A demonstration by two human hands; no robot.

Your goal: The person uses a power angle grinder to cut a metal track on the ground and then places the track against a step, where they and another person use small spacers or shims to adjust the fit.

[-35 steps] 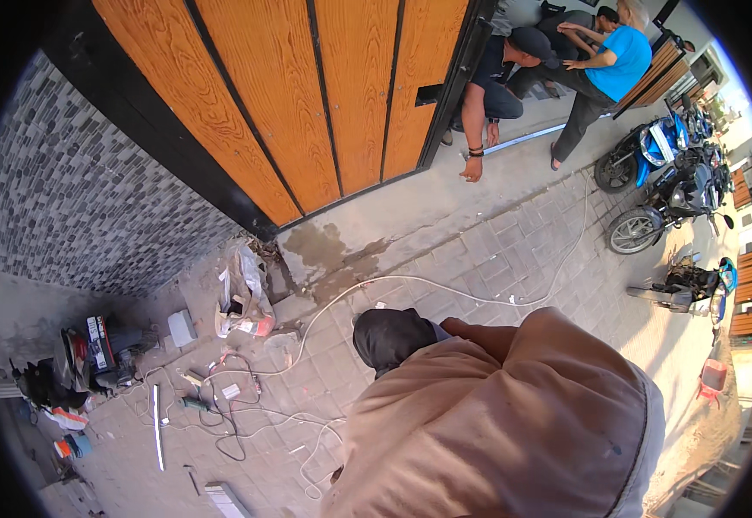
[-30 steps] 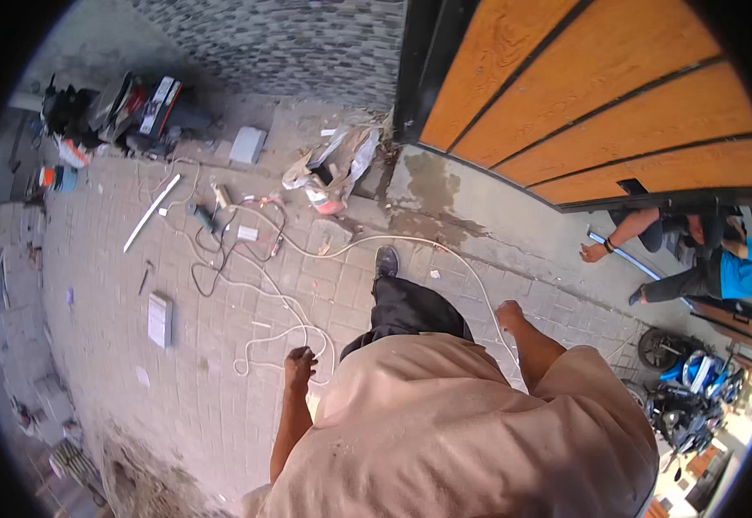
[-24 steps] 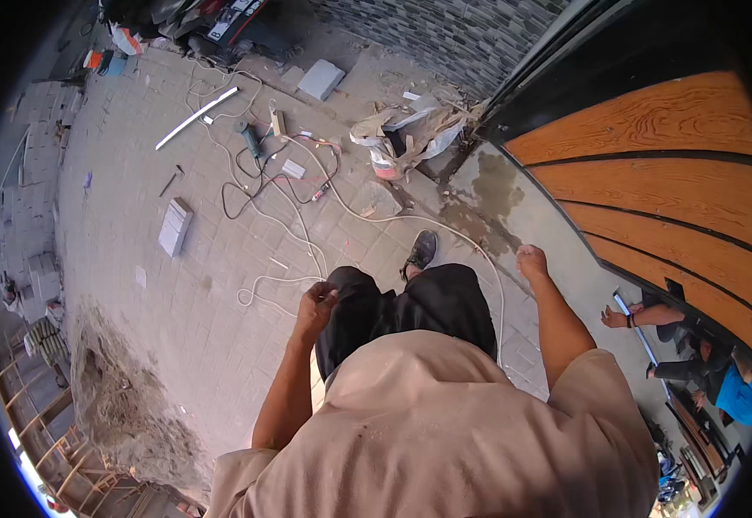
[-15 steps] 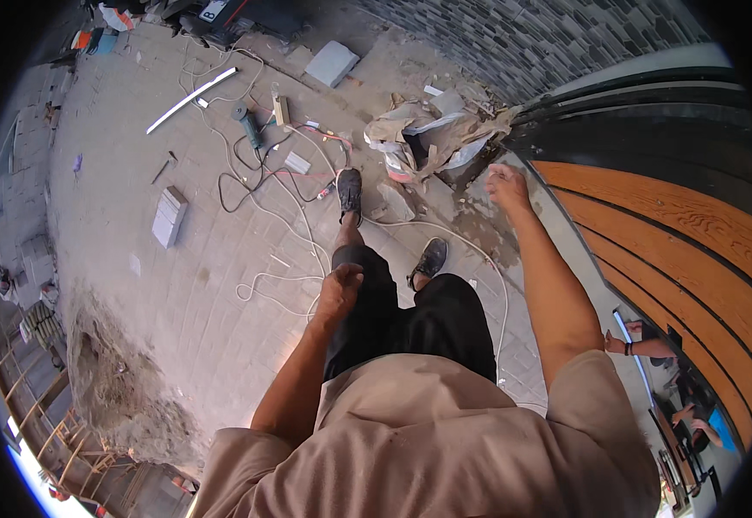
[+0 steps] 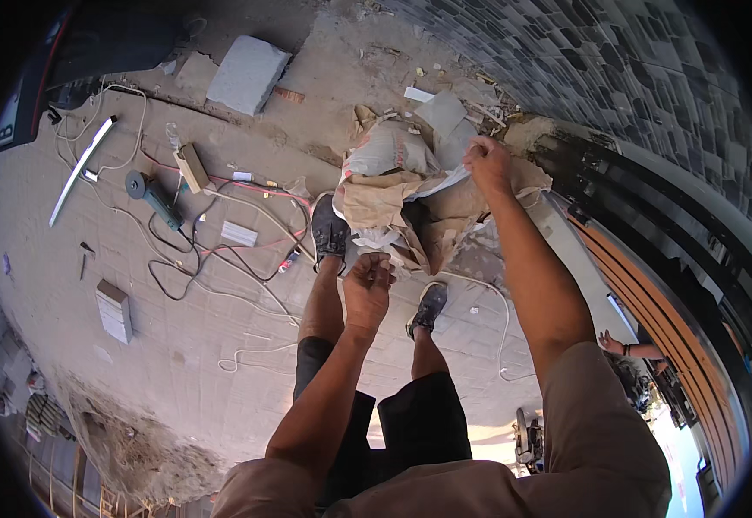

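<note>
My right hand [image 5: 488,168] is at the upper right edge of a heap of torn paper and plastic sacks [image 5: 380,197], fingers curled; whether they grip the sack is unclear. My left hand [image 5: 369,283] is just below the heap's front, fingers curled in, and I cannot make out what, if anything, is inside. The heap has brown paper, white plastic and a dark hollow. My left shoe [image 5: 329,229] is beside it, my right shoe [image 5: 430,307] below it. A grey-green angle grinder [image 5: 160,205] lies to the left among tangled cables [image 5: 199,253] and a wooden block [image 5: 192,168].
A pale slab [image 5: 246,73], white metal strip [image 5: 81,172], pale block [image 5: 114,311] and small hammer [image 5: 84,262] lie around. A grey brick-patterned wall [image 5: 643,86] rises upper right, above a wood-panelled gate [image 5: 669,311]. A co-worker's hand [image 5: 610,344] shows by the gate; motorbike parts [image 5: 91,43] stand upper left.
My view has swung from the gate and co-workers down to the sack heap, now nearer. I have stepped forward, and both my hands have moved up toward the sacks.
</note>
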